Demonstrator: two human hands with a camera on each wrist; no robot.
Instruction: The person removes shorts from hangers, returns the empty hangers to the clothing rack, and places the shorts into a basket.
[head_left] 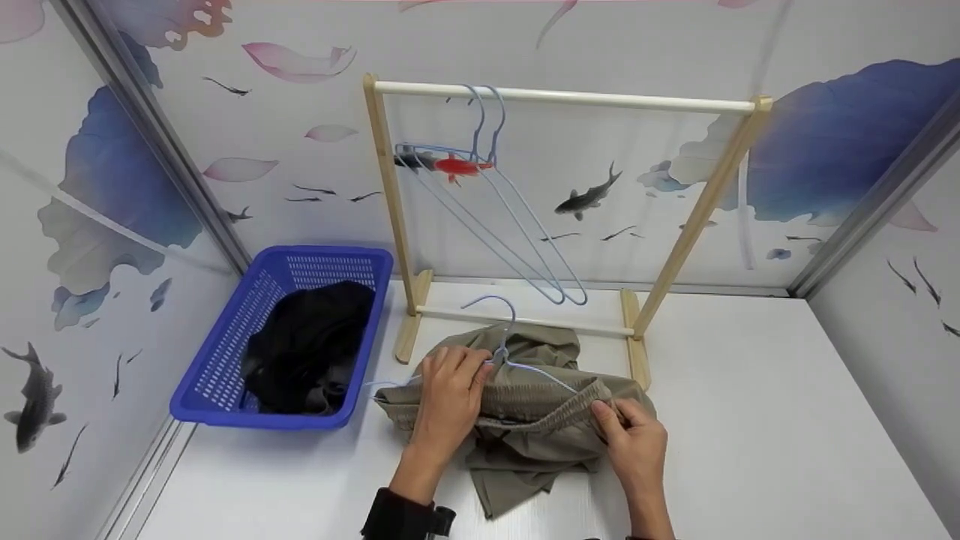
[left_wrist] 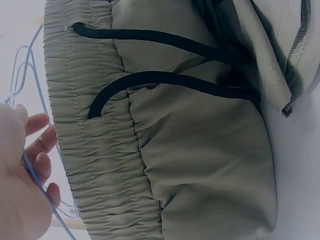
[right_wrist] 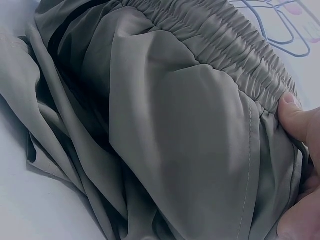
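Olive-grey pants [head_left: 540, 442] with an elastic waistband [left_wrist: 100, 165] and a black drawstring [left_wrist: 155, 77] lie bunched on the white table. A light-blue wire hanger [head_left: 540, 369] stands at the waistband opening, its hook pointing up and away. My left hand [head_left: 448, 397] holds the hanger just below its hook, fingers curled round the wire in the left wrist view. At the right side of the waist, my right hand [head_left: 634, 435] pinches the waistband between thumb and fingers. The hanger's right arm runs down behind the front waistband there, its end hidden by cloth.
Behind the pants stands a wooden rack [head_left: 694, 217] with a white top rail [head_left: 600, 97]. Two blue hangers [head_left: 517, 202] hang near the rail's left end. To the left, a blue plastic basket [head_left: 262, 420] contains black clothing [head_left: 311, 345]. Printed wall panels enclose the table.
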